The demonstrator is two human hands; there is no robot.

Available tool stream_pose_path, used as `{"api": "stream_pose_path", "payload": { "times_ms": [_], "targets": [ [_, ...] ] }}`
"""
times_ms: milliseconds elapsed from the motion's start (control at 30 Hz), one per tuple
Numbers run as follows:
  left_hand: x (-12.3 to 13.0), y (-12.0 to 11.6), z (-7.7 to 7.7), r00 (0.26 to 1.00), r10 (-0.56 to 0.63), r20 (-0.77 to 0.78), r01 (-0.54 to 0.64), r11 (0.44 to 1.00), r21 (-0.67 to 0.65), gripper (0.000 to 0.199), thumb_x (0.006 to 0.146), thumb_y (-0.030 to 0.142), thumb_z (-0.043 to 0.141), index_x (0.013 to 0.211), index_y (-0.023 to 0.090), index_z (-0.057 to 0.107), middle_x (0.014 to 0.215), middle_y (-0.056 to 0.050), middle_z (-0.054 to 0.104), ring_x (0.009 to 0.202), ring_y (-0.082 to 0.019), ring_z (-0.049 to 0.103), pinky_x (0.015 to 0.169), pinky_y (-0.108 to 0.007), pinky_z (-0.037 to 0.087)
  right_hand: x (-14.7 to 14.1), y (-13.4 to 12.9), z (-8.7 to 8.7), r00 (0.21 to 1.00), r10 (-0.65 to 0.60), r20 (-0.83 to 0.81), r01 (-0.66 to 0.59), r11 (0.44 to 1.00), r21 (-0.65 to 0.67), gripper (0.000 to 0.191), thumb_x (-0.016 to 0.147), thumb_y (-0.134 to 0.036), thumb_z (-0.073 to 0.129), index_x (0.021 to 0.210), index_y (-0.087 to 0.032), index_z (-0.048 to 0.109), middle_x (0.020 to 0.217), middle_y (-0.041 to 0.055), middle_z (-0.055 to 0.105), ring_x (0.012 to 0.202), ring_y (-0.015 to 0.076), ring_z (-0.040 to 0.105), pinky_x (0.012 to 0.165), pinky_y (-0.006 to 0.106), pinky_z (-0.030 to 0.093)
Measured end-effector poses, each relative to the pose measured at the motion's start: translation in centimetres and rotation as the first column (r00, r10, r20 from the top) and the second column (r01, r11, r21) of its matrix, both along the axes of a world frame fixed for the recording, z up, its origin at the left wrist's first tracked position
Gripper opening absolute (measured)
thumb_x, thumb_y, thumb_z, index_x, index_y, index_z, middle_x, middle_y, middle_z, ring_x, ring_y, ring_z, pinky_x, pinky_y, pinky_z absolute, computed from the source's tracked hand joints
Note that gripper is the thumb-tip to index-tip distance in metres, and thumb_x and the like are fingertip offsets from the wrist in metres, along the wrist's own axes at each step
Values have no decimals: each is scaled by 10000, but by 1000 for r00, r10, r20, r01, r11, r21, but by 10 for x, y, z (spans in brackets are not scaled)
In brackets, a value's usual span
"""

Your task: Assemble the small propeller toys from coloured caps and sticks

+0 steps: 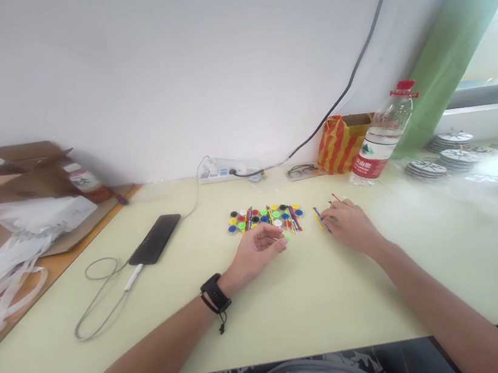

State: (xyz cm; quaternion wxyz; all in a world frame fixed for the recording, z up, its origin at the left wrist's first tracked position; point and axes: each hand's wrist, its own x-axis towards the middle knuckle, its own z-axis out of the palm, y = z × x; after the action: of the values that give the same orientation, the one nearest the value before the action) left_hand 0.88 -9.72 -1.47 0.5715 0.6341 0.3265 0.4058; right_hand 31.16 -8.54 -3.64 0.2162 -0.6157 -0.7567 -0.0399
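Fingers [267,229] of the left hand [255,253] are curled close to the thumb, a green piece [287,238] at their tips; whether it is gripped cannot be told. Fingers of the right hand [352,225] are bunched at blue and yellow sticks [319,216] on the counter [293,309], grip likewise unconfirmed. Rows of coloured discs [264,219], with further sticks [293,218] among them, lie just beyond the left hand.

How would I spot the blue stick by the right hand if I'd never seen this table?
On the pale table, right of the colourful discs, find the person's right hand. At its left edge slants the blue stick, told by its colour from the yellow stick alongside.
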Motion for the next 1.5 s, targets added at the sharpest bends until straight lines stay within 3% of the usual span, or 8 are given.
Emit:
{"api": "stream_pose_path", "payload": {
  "times_ms": [167,333,433,533,733,1000,1400,1500],
  "targets": [
    [0,1,0,1000,7,6,-7,1000,-9,357,838,423,812,1038,160,677,950,-65,728,817,-168,724,811,-344,630,-2,-1,7,1000,-5,-23,5,1000,18,115,899,-209,542,828,-244,625,885,75,713,964,304,607,807,431,431],
    [1,1,1,999,33,14,-33,999,-22,352,828,419,822,1015,157,680,921,-57,729,795,-163,723,797,-340,629,-6,-4,14,971,29,-236,-21,999,36,60,910,-231,515,853,-249,520,820,54,700,801,253,638,753,388,468],
    [1,1,2,999,37,14,-37,999,-19,357,818,423,830,1008,158,685,919,-58,731,800,-171,727,785,-340,630,-12,-6,15,932,73,-355,-68,997,25,13,920,-245,513,917,-252,524,873,45,709,810,238,667,768,379,495],
    [1,1,2,998,51,26,-51,998,-23,356,813,417,835,1006,157,687,921,-58,733,800,-167,727,785,-336,630,-20,-7,13,899,94,-428,-80,996,50,136,924,-250,529,1058,-249,549,989,59,724,880,239,686,824,393,517],
    [2,2,3,996,91,23,-91,996,-22,346,805,411,841,984,157,689,895,-55,735,774,-167,727,748,-319,627,-28,-5,7,896,206,-392,-192,978,75,127,974,-260,472,966,-236,597,994,83,696,879,243,663,827,403,522],
    [2,1,3,996,85,23,-84,996,-22,346,811,409,838,989,155,684,903,-55,732,779,-168,730,743,-320,625,-30,1,7,900,235,-368,-229,971,63,126,917,-184,499,934,-224,617,973,86,696,795,228,649,742,372,511],
    [1,2,1,997,74,10,-74,997,-26,341,818,398,833,1003,153,684,917,-56,735,789,-164,729,755,-313,624,-28,2,8,932,205,-298,-214,977,4,143,865,-147,487,895,-214,610,925,58,686,748,194,620,703,324,451],
    [1,2,1,997,83,10,-82,996,-26,334,820,395,832,1001,154,687,916,-55,733,789,-161,726,761,-311,621,-26,0,10,957,127,-261,-141,989,-35,215,827,-155,516,1000,-222,624,907,31,692,748,192,623,691,313,424]
  ]
}}
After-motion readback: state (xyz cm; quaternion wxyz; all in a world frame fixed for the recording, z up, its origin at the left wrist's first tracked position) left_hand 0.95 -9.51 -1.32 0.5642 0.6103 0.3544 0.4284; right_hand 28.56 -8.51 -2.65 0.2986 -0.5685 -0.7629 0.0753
